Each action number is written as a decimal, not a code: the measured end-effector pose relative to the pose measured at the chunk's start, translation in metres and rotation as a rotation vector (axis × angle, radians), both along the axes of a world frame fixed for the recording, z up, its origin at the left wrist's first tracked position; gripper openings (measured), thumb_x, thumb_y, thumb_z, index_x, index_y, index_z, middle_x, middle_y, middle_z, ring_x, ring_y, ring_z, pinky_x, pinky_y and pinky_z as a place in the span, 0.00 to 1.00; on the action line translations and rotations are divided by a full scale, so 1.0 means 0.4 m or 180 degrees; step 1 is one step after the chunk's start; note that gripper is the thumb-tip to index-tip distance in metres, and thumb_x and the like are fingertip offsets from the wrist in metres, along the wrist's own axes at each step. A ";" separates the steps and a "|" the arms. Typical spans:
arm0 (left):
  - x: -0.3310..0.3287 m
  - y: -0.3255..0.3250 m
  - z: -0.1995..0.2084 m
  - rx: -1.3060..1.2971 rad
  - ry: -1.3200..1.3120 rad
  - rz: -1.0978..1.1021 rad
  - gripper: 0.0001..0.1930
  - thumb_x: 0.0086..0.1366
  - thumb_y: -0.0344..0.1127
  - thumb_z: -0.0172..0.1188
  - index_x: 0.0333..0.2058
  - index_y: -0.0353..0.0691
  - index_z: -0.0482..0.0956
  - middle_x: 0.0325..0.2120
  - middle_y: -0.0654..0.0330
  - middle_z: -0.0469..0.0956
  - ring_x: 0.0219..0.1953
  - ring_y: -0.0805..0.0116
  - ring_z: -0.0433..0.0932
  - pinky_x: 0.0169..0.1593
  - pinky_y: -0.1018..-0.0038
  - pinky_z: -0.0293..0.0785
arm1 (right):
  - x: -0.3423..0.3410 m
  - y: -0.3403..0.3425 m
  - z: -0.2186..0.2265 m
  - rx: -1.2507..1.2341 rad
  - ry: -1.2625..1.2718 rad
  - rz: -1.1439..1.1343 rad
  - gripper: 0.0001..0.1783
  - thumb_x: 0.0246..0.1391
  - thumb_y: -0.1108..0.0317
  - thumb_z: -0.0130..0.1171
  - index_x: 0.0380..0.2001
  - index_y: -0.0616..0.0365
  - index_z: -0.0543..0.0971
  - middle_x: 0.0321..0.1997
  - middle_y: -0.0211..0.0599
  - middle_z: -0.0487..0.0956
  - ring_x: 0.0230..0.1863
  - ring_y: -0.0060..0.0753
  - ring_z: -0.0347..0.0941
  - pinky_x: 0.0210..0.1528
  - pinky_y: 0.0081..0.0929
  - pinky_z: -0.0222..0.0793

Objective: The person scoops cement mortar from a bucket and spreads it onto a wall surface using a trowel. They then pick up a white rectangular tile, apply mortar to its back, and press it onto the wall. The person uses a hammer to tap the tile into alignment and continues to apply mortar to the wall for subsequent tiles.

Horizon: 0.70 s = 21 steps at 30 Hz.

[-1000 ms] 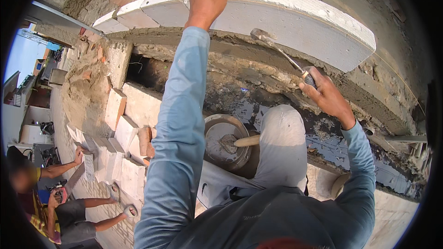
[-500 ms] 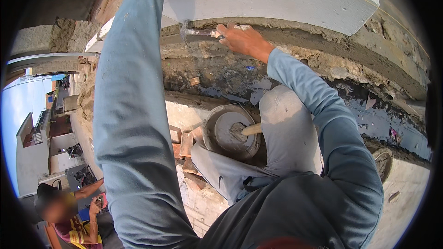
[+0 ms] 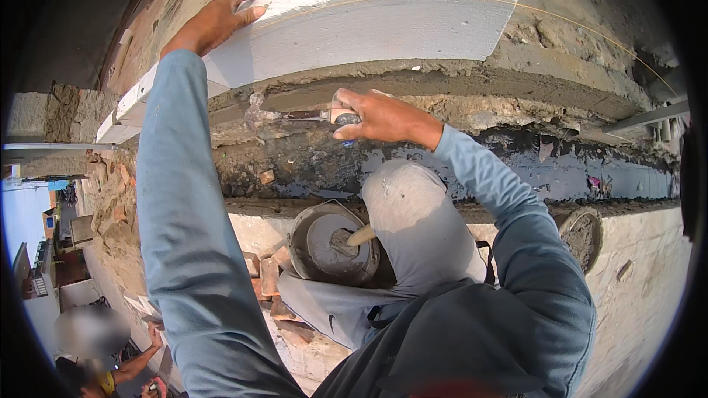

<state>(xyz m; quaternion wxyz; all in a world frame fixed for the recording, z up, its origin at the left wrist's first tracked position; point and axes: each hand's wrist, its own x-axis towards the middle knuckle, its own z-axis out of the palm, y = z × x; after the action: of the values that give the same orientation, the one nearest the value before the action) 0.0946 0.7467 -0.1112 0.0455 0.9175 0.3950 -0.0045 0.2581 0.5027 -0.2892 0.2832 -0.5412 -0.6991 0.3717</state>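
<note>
In the head view, the left hand (image 3: 214, 22) lies flat, fingers spread, on the top of the long white moulded plaster cornice block (image 3: 354, 18). Just under that block, the right hand (image 3: 376, 116) is closed around the handle of a small metal trowel (image 3: 295, 114), whose blade seems to press into the grey wet mortar bed (image 3: 442, 77) beneath the block, though the tip is hard to make out. Further below the block, near the person's knee, sits a round grey mortar bucket (image 3: 332, 243) with a wooden handle sticking from it.
</note>
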 end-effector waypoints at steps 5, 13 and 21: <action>0.092 -0.044 0.000 0.0040 -0.0465 -0.0343 0.32 0.70 0.58 0.56 0.68 0.50 0.68 0.63 0.45 0.72 0.68 0.45 0.67 0.72 0.54 0.59 | 0.188 -0.294 -0.029 -0.0335 -0.0278 -0.0982 0.34 0.63 0.34 0.55 0.44 0.60 0.78 0.30 0.49 0.79 0.33 0.46 0.80 0.35 0.47 0.71; 0.212 -0.115 -0.101 -0.0570 -0.0989 -0.0411 0.39 0.67 0.69 0.52 0.70 0.53 0.65 0.69 0.46 0.63 0.73 0.45 0.56 0.74 0.53 0.53 | 0.266 -0.511 0.025 0.0476 0.0744 -0.2113 0.27 0.71 0.43 0.49 0.46 0.60 0.76 0.22 0.27 0.68 0.20 0.21 0.65 0.21 0.25 0.63; 0.231 -0.120 -0.081 -0.0971 -0.0915 -0.0333 0.36 0.68 0.62 0.57 0.69 0.53 0.66 0.70 0.49 0.62 0.74 0.50 0.56 0.74 0.56 0.55 | 0.377 -0.483 0.338 0.1911 0.0904 -0.2633 0.23 0.75 0.47 0.42 0.45 0.57 0.72 0.20 0.20 0.64 0.15 0.09 0.55 0.14 0.14 0.52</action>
<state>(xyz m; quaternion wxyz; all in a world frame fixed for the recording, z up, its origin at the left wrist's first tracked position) 0.1871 0.6988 -0.1435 0.2393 0.9105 0.3310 0.0643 0.4089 0.3094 -0.1539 0.6405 -0.6112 -0.4576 0.0820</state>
